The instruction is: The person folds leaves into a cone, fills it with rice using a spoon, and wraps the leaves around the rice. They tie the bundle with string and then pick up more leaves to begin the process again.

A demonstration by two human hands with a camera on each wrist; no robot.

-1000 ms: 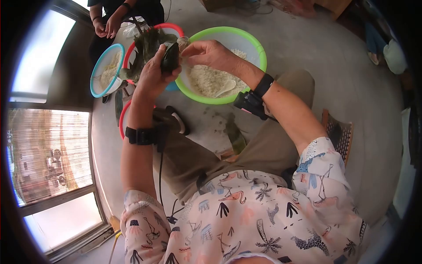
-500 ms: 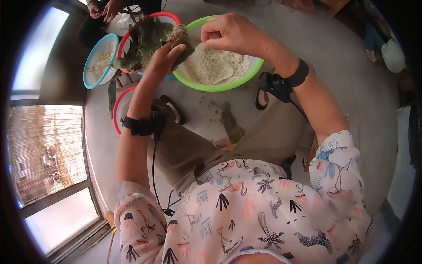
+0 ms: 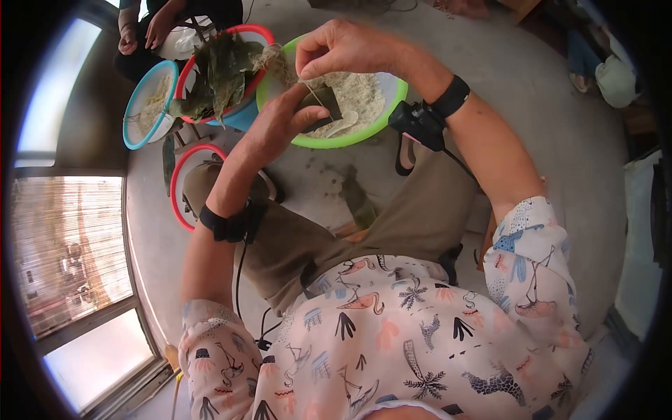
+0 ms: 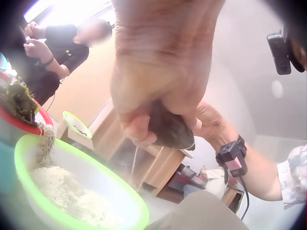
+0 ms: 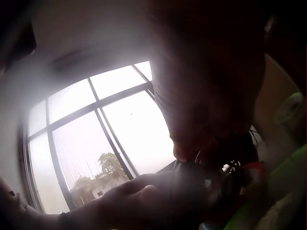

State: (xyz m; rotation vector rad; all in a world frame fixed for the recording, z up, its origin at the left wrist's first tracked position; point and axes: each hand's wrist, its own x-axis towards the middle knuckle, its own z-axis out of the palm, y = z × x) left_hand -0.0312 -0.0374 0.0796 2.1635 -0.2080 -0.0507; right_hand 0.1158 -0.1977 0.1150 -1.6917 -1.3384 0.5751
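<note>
Over the rice basin, my left hand (image 3: 273, 126) grips a dark green leaf-wrapped rice dumpling (image 3: 323, 100), its thumb lying across the leaf. In the left wrist view the dumpling (image 4: 170, 129) shows below the palm, a pointed end facing right. Just above it in the head view, my right hand (image 3: 350, 50) pinches a thin string (image 3: 314, 91) that runs down over the leaf. The right wrist view is dark, with the right hand (image 5: 206, 105) close over the wrapped leaf. Beside the hands, a bundle of twine (image 3: 274, 60) hangs at the basin's edge.
A green-rimmed basin (image 3: 396, 112) holds white rice (image 3: 367, 89) and a white spoon (image 3: 342, 124). Dark leaves (image 3: 227, 70) fill a red-rimmed basin (image 3: 263, 33) at its left. Farther left stands a blue-rimmed basin (image 3: 128, 126). Another person's hand (image 3: 161, 26) shows at the top left.
My right hand rose away from the dumpling, then came back left above it, with string now stretched over the leaf. My left hand and the dumpling shifted right and down over the rice basin.
</note>
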